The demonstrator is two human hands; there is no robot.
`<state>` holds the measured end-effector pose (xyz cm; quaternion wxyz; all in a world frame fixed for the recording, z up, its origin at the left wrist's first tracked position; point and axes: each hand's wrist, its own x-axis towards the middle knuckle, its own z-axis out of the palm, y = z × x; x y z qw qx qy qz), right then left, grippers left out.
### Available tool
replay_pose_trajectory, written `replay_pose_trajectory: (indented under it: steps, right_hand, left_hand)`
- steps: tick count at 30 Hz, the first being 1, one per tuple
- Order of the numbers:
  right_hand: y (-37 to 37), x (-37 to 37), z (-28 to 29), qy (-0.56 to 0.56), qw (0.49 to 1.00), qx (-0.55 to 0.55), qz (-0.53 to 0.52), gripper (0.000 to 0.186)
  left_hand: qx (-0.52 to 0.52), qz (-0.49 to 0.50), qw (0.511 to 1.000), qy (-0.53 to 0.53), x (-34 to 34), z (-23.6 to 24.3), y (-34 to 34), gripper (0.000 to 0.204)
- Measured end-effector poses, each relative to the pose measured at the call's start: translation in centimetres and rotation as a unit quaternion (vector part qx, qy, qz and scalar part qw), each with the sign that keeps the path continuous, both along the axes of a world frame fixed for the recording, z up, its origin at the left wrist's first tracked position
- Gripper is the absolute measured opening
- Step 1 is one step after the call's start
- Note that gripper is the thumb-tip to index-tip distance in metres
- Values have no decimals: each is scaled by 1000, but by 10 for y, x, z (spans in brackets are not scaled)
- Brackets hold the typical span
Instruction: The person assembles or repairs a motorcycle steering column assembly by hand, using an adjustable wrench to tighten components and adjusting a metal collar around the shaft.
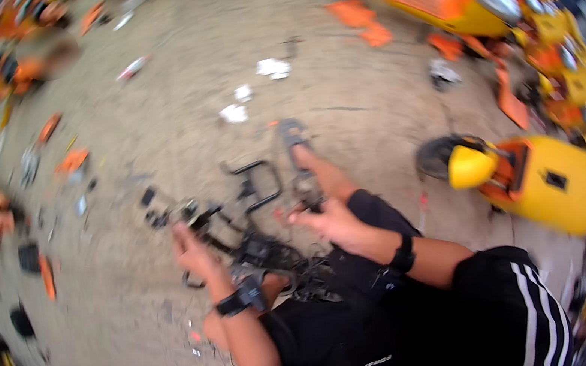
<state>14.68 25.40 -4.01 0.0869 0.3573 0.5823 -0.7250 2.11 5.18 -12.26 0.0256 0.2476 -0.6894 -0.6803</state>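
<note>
The picture is blurred by motion. My left hand (193,249) is raised over the ground and closed around a black handlebar-like part (195,214) with cables trailing from it. A tangle of black cables and fittings (273,255) lies between my hands, in front of my knees. My right hand (329,224) hovers over my right shin with its fingers apart, pointing left toward the tangle and holding nothing that I can see. A black bent-tube bracket (261,184) lies on the ground just beyond. Both wrists wear black bands.
I sit on a dusty concrete floor (171,125), my sandalled right foot (294,141) stretched ahead. A yellow and orange scooter body (542,180) lies at the right, another (448,1) at the back right. Orange panels, small black parts and white scraps (274,68) litter the floor.
</note>
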Motion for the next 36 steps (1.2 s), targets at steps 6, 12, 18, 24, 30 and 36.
replay_pose_trajectory:
  steps: [6, 12, 18, 24, 30, 36]
  right_hand:
    - [-61, -114, -39, 134, 987, -46, 82, 27]
    - [-82, -149, -66, 120, 958, -165, 202, 35]
    - [-71, -157, -87, 187, 924, -189, 276, 36]
    - [-78, -163, -91, 142, 947, -168, 236, 47]
    - [-101, -154, -91, 143, 956, -173, 187, 53]
    - [-127, -134, -99, 227, 952, -191, 73, 56]
  left_hand:
    - [48, 4, 990, 132, 2, -15, -27, 31]
    - [6, 30, 987, 160, 14, -8, -19, 29]
    - [3, 34, 984, 172, 12, -16, -13, 32]
    - [-24, 87, 981, 172, 9, -13, 3, 34]
    - [-16, 79, 983, 164, 8, -15, -4, 33]
    - [41, 81, 980, 176, 8, -11, -4, 30]
